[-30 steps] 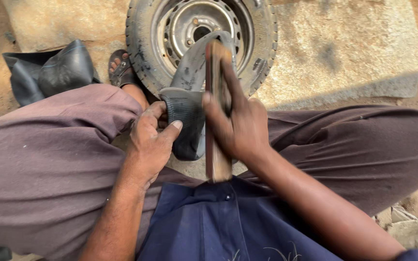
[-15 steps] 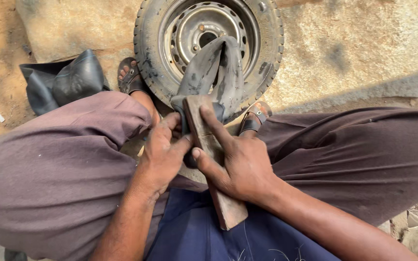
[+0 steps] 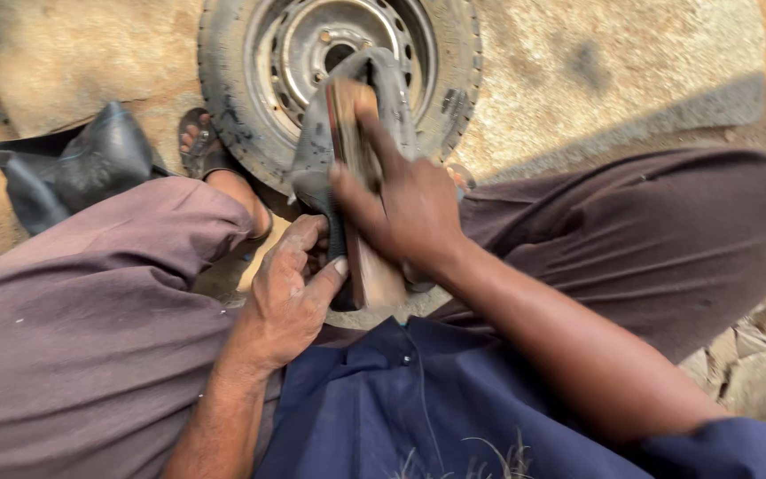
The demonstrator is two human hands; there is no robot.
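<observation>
I sit with my knees apart, in mauve trousers and a dark blue shirt. My right hand (image 3: 405,208) presses a flat wooden block (image 3: 374,266) down along a strip of grey-black rubber tube (image 3: 312,160) that stands between my legs. My left hand (image 3: 290,293) grips the lower end of that rubber strip, thumb against the block's near end. The block's far tip reaches up over the rubber, in front of a wheel.
A car wheel (image 3: 241,98) with a steel rim lies on the sandy ground just ahead. A folded black inner tube (image 3: 73,168) rests at the left. My sandalled left foot (image 3: 201,146) touches the tyre. Rubble lies at the lower right (image 3: 755,372).
My right hand has pushed the wooden block forward along the rubber, after drawing it back toward my body half a second ago. My left hand keeps its hold on the rubber.
</observation>
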